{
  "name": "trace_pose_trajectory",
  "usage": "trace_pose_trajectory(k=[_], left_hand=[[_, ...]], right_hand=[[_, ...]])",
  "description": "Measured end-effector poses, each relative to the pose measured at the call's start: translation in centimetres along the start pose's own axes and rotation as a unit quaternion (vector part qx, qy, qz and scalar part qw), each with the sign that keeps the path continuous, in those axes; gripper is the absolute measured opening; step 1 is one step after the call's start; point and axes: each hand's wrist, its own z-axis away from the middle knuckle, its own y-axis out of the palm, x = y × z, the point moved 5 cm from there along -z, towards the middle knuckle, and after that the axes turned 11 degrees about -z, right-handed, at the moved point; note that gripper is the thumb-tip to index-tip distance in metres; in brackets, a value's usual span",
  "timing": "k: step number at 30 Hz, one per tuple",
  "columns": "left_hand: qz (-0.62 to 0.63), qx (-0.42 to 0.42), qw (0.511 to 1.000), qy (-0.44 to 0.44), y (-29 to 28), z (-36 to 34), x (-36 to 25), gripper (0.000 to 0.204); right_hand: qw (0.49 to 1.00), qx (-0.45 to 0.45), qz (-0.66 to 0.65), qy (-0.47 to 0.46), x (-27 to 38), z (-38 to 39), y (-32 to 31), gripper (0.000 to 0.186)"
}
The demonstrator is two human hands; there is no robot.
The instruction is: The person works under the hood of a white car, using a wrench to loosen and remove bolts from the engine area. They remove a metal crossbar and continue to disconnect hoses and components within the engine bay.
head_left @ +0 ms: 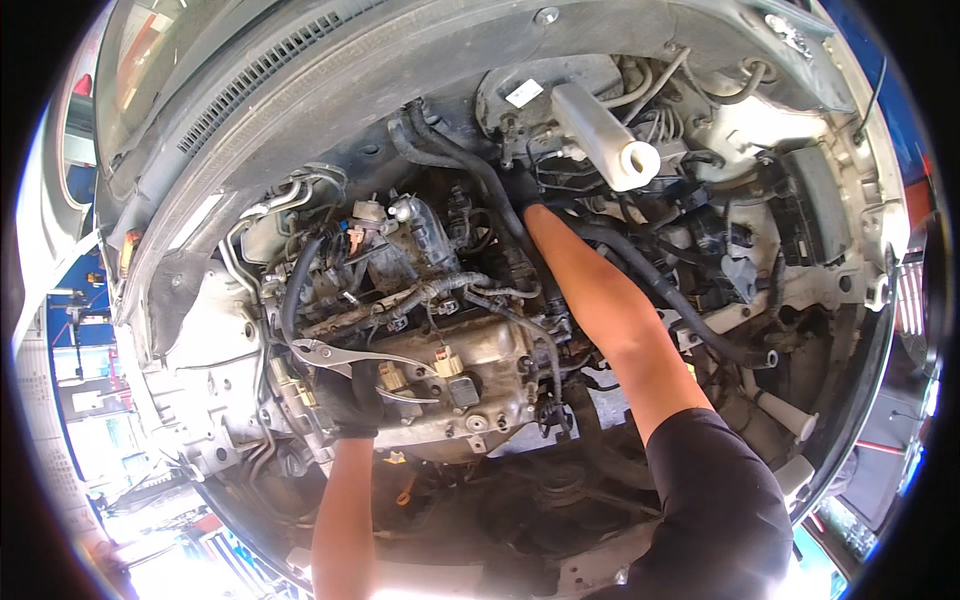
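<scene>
My left hand (348,398), in a dark glove, is closed on silver pliers (338,357) over the front of the engine's metal cover (490,385), beside yellowish plugs (447,362). My right arm stretches up across the engine bay. My right hand (525,195), in a dark glove, is down among black hoses (478,173) toward the back of the bay; its fingers are hidden. A bundle of wiring (420,297) runs across the top of the engine.
A translucent reservoir (595,130) stands at the back right. The dark cowl (350,60) arches along the top. A loose hose end (760,357) lies on the right. Pale body metal (190,400) borders the bay at left, with workshop surroundings beyond both sides.
</scene>
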Motion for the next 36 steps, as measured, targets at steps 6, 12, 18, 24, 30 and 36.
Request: trace_pose_trajectory(k=[6, 12, 18, 24, 30, 36], left_hand=[[-0.045, -0.054, 0.996, 0.052, -1.5, 0.7, 0.3, 0.029], [-0.030, -0.003, 0.995, 0.095, 0.5, -1.0, -1.1, 0.028], [-0.072, -0.050, 0.996, 0.033, -1.7, 2.0, 2.1, 0.029], [-0.032, -0.001, 0.999, 0.029, -0.6, 1.3, 2.5, 0.025], [-0.088, 0.006, 0.995, 0.056, -0.5, 1.1, 3.5, 0.021], [-0.052, 0.001, 0.998, 0.040, -0.6, 0.1, -1.0, 0.027]], right_hand=[[0.981, 0.041, -0.006, 0.189, 0.4, 0.5, 3.3, 0.065], [0.998, -0.012, -0.048, -0.029, -5.6, -3.7, -0.2, 0.062], [0.991, 0.054, -0.049, 0.110, 1.5, 1.8, 4.7, 0.066], [0.998, -0.006, -0.061, 0.034, -2.5, -1.0, 3.2, 0.067], [0.994, -0.009, -0.009, 0.112, -5.9, -2.1, 3.4, 0.068], [0.979, -0.099, -0.057, 0.169, -3.3, -2.9, 2.8, 0.074]])
